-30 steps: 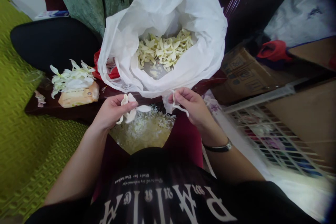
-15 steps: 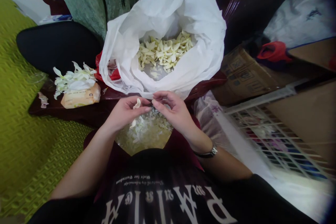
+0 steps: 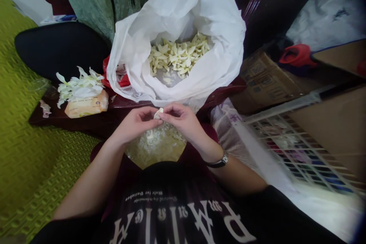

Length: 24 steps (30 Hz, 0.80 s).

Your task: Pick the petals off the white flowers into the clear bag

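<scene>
My left hand (image 3: 134,124) and right hand (image 3: 183,120) were together, their fingertips pinching a pale petal (image 3: 158,114) between them, above a heap of shredded white petals (image 3: 154,143). Just beyond stood a white plastic bag (image 3: 128,53) holding a pile of cream petals (image 3: 178,55). Further left, on a dark wooden table (image 3: 94,124), more white petals (image 3: 80,87) lay against a packet (image 3: 87,104).

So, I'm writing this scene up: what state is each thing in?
White plastic bag: open, rim folded back
Pale petals: loose heap inside the bag
Left hand: closed on a white petal
Right hand: pinching the same petal
Loose white petals: piled against a wrapped packet
Red plastic bag: crumpled beside the white bag
</scene>
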Each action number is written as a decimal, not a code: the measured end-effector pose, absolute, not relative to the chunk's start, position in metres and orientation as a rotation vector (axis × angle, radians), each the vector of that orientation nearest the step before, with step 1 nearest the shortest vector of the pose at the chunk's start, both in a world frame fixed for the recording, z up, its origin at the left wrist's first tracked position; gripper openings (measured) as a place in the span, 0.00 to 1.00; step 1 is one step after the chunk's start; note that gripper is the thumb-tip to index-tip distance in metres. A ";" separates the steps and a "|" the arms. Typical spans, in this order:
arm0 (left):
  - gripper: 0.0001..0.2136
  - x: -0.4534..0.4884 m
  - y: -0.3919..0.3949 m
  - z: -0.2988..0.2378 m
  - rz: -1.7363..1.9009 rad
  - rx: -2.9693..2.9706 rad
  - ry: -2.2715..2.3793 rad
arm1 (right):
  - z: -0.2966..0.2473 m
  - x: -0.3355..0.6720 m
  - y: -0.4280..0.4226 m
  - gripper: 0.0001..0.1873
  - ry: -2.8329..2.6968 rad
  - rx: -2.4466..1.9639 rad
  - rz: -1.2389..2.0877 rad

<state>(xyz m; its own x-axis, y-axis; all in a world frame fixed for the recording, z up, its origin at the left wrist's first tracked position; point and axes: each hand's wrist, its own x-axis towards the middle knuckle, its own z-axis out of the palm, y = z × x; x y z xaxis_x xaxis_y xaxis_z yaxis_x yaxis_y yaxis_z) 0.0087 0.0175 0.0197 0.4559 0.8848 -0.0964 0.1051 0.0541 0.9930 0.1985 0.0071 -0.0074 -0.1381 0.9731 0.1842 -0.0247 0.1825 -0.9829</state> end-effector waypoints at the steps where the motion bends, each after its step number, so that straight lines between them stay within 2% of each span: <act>1: 0.14 0.007 0.018 0.020 0.735 1.403 0.942 | -0.007 0.201 0.008 0.15 -1.409 -0.985 1.208; 6: 0.11 0.005 0.019 0.017 0.754 1.390 0.940 | -0.003 0.208 0.012 0.15 -1.491 -0.983 1.255; 11: 0.09 0.007 0.020 0.012 0.844 1.489 0.916 | -0.006 0.204 0.011 0.15 -1.281 -0.953 1.395; 17: 0.12 0.006 0.020 0.006 0.935 1.476 0.963 | -0.016 0.197 0.008 0.12 -1.176 -0.838 1.490; 24: 0.14 0.013 0.015 0.007 1.029 1.370 0.943 | -0.019 0.188 0.004 0.14 -0.970 -0.790 1.595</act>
